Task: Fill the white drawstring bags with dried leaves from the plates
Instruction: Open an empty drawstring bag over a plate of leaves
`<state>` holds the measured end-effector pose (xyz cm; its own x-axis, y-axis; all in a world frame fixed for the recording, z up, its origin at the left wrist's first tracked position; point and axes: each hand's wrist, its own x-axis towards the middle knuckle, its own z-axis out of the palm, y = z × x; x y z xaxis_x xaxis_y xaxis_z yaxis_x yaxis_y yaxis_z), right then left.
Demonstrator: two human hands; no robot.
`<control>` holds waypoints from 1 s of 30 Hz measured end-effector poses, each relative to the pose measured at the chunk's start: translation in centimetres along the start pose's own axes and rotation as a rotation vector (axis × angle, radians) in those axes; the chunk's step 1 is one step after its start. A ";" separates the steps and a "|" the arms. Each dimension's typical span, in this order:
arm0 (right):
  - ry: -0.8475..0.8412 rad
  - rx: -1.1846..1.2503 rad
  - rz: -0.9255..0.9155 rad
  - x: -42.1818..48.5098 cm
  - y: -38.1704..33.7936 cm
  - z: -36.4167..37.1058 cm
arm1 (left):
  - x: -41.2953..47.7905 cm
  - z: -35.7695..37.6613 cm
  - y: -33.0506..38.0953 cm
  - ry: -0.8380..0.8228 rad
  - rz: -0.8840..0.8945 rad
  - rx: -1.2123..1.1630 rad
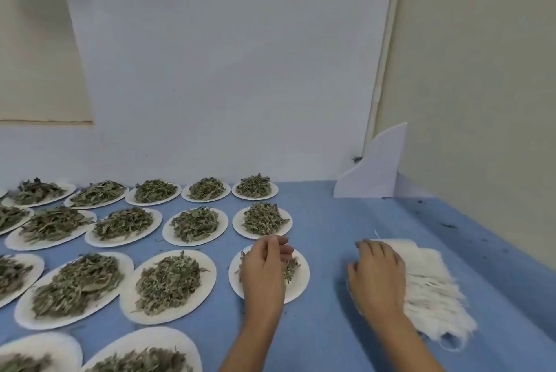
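Several white plates heaped with dried green leaves cover the left and middle of the blue table. My left hand (266, 263) hovers over the nearest right-hand plate (301, 277), fingers loosely curled above its dried leaves (290, 268); whether it holds any leaves is unclear. A stack of white drawstring bags (427, 281) lies flat at the right, strings fanned toward me. My right hand (376, 269) rests on the stack's left edge with fingers spread and bent.
Neighbouring plates (170, 284) (262, 219) sit close to the left and behind. A white foam bracket (373, 170) stands at the back right corner against the wall. Leaf crumbs dot the blue surface (328, 221) along the right wall.
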<state>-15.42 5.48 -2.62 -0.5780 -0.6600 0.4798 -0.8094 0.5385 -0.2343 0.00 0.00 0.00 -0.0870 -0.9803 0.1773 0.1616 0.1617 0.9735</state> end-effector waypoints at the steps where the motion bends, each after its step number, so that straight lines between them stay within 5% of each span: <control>1: -0.058 -0.108 0.085 0.3 0.7 0.0 | 0.1 0.3 -0.3 -0.010 0.002 0.000; 4: -0.174 -0.234 0.230 1.2 1.9 -0.2 | -0.1 1.0 -1.1 -0.033 -0.010 -0.006; 8: -0.294 -0.239 0.195 1.2 2.5 -0.2 | -0.7 1.7 -1.7 -0.068 -0.012 0.019; 21: -0.118 -0.085 0.146 1.5 1.8 -1.1 | -0.6 1.5 -1.7 -0.124 -0.042 0.037; 25: 0.005 0.617 0.149 1.8 -0.1 -3.0 | -0.3 1.4 -1.4 -0.205 -0.104 0.054; 30: -0.560 1.530 0.346 2.1 -2.7 -4.2 | 0.0 1.2 -0.3 -0.371 -0.234 -0.083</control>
<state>-14.01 4.77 2.59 -0.4294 -0.9026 -0.0315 0.2045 -0.0632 -0.9768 -1.20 0.04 -0.16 -0.4750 -0.8799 0.0082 0.1725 -0.0840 0.9814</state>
